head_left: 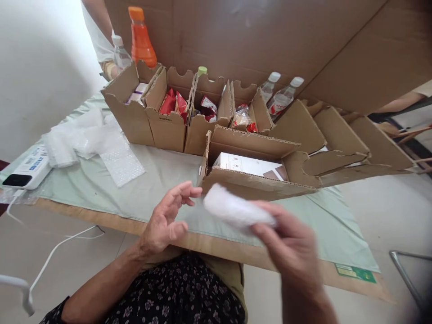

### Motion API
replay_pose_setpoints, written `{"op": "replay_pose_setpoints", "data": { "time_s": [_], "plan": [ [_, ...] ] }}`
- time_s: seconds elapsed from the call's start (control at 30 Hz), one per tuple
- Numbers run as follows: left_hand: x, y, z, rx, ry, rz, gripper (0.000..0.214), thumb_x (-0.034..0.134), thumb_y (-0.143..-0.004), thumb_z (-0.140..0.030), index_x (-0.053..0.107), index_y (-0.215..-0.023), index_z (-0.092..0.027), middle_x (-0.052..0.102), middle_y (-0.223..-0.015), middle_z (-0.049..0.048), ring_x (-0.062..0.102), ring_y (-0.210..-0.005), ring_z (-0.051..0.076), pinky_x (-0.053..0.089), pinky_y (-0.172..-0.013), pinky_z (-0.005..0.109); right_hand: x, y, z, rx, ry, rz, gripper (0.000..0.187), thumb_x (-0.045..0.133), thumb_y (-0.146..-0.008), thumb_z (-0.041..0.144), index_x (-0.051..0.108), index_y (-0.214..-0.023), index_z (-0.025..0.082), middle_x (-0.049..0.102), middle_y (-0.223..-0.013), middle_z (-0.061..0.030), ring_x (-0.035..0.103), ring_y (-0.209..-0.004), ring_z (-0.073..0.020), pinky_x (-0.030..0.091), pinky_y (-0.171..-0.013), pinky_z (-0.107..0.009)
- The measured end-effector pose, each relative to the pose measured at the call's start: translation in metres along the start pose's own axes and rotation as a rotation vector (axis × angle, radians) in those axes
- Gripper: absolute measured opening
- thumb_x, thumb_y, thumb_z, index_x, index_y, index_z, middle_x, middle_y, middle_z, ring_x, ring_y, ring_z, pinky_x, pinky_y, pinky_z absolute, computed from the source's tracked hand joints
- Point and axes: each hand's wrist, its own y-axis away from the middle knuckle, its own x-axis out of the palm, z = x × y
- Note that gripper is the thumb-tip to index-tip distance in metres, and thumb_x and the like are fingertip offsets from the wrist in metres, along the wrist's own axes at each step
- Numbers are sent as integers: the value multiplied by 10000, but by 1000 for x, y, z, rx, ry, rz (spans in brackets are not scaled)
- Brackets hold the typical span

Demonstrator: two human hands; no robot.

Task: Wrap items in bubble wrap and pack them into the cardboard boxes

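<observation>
A white, roll-shaped bundle (pixel 232 208), blurred by motion, is gripped at its right end by my right hand (pixel 290 243); it looks like bubble wrap, and anything inside it is hidden. Just left of the bundle, my left hand (pixel 168 219) has its fingers apart and holds nothing. Behind both hands stands a long cardboard box (pixel 259 185) with a white carton (pixel 248 165) lying in it. More bubble wrap (pixel 91 139) lies loosely piled on the green cloth at the left.
Several cardboard bins (pixel 168 128) with packets line the table's back. An orange bottle (pixel 141 40) and clear bottles (pixel 281 99) rise behind them. A white device (pixel 29 168) with a cable sits at the left edge. Another person's arm (pixel 99 18) shows behind the cardboard panel (pixel 236 36).
</observation>
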Motion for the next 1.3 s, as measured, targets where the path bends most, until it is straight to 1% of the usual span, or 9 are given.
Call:
{"op": "replay_pose_setpoints", "data": {
  "time_s": [0.07,0.13,0.27,0.37,0.57,0.73,0.9,1.17,1.3],
  "plan": [
    [0,-16,10,42,-94,-64,668,632,-966,-564,449,-1543,-281,604,-1496,149,581,-1368,316,513,-1099,496,-23,-32,9,-193,283,-145,231,716,-953,297,746,-1182,309,801,-1063,-8,751,-882,-172,610,-757,-301],
    [4,-29,24,46,-178,-114,657,651,-966,-436,420,-1564,-290,547,-1562,147,540,-1418,316,495,-1112,497,-32,-68,16,-403,585,-136,208,701,-965,260,735,-1170,277,790,-1077,-23,736,-930,-184,591,-813,-332],
    [14,-40,50,83,-254,-88,773,673,-937,-340,320,-1623,-296,422,-1660,156,461,-1490,336,469,-1143,527,-19,-129,21,-728,1016,250,205,530,-1023,160,726,-997,213,762,-992,-52,671,-863,-197,511,-747,-351],
    [18,-38,61,125,-290,-25,819,661,-936,-308,262,-1651,-289,386,-1678,163,434,-1509,343,438,-1178,558,-7,-156,24,-775,1098,506,300,462,-1015,102,705,-878,211,727,-910,-55,614,-838,-194,466,-762,-359],
    [19,-33,65,188,-372,36,891,661,-913,-274,203,-1676,-309,351,-1700,159,396,-1533,363,395,-1211,606,15,-186,32,-821,1026,851,271,539,-1008,174,719,-820,251,709,-841,-30,588,-857,-196,462,-803,-364],
    [18,-33,64,229,-409,2,891,658,-904,-249,210,-1672,-306,391,-1674,164,427,-1516,361,410,-1205,610,36,-198,10,-704,999,1089,204,665,-874,82,753,-806,252,758,-898,-25,634,-840,-210,472,-767,-367],
    [17,-32,61,242,-397,-4,881,643,-898,-208,230,-1669,-312,396,-1677,153,406,-1539,348,389,-1228,599,15,-194,-5,-498,639,885,275,735,-841,177,753,-1092,287,786,-1002,8,718,-874,-201,521,-736,-315],
    [19,-32,66,274,-444,-3,866,644,-892,-212,256,-1660,-305,414,-1664,165,425,-1526,357,389,-1219,619,28,-181,-10,-472,653,972,265,610,-894,82,802,-867,263,796,-876,12,721,-775,-177,530,-734,-305],
    [18,-31,64,253,-487,-10,832,634,-903,-227,281,-1653,-297,446,-1642,164,453,-1508,344,427,-1199,606,4,-171,2,-511,561,761,259,609,-938,143,808,-1041,275,811,-1122,-6,763,-1003,-214,600,-878,-364]
  ]
}}
